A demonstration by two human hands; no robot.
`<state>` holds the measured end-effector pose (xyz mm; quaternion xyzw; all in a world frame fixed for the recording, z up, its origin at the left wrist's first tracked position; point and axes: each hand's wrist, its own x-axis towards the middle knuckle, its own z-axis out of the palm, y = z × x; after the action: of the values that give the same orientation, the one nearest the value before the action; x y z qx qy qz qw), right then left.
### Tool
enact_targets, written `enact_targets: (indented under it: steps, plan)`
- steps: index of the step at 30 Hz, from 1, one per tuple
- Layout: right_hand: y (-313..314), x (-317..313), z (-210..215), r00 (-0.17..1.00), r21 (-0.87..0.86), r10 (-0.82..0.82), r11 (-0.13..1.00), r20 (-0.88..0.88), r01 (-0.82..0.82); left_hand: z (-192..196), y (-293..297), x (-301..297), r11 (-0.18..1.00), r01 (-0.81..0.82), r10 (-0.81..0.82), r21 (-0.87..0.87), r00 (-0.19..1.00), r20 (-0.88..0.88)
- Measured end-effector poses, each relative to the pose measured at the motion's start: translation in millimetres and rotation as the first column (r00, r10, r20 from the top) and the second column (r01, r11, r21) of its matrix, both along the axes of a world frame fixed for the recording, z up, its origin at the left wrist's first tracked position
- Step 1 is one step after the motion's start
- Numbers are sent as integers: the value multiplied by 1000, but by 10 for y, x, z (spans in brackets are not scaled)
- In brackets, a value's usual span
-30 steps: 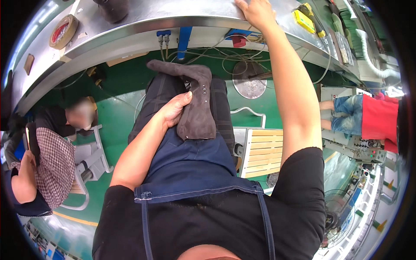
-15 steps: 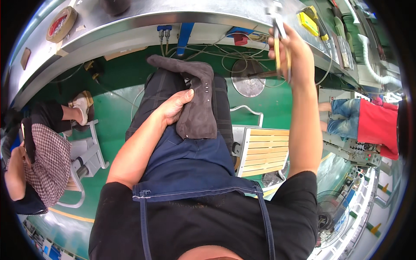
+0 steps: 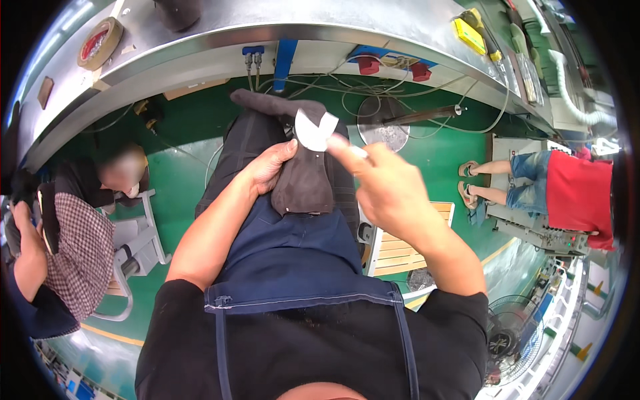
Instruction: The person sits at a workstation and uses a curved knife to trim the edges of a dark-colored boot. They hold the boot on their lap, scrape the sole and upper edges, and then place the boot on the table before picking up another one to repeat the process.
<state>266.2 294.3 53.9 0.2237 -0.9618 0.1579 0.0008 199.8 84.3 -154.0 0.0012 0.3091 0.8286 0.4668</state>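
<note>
Two hands at work over the lap. Left hand (image 3: 270,167) pressed flat, fingers loosely spread, on a dark grey-brown suede boot upper (image 3: 300,160) draped along the thighs, holding nothing closed in its grip. Right hand (image 3: 387,190) raised above the right knee, fingertips pinched on a small white curved paper-like strip (image 3: 315,129) held just over the top of the suede piece (whether strip and suede touch cannot be told). Beneath both, a dark blue denim apron (image 3: 293,260) over a black shirt.

Further out, a curved grey metal table (image 3: 280,30) along the upper edge, carrying a roll of tan tape with a red core (image 3: 99,43) at its left and a yellow box-shaped tool (image 3: 471,36) at its right. Under the table rim, blue and red fittings with loose pale cables (image 3: 373,87) hanging above a green floor (image 3: 180,133). Just right of the legs, a slatted pale wooden stool (image 3: 400,250). Far left, a seated person in a checked top (image 3: 73,260); far right, another person in a red shirt and denim shorts (image 3: 573,193), well apart from the hands.
</note>
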Motion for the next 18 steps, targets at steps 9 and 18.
enact_targets:
  steps: [9, 18]
  plan:
    - [-109, 134, -3, 989, 113, -67, 992, 132, 52, 26, -31, -13, 999, 4, -6, 38, 997, 71]
    - [-205, 85, -197, 988, -58, -134, 989, 79, 138, 1, -133, -23, 996, 19, -26, 86, 997, 78]
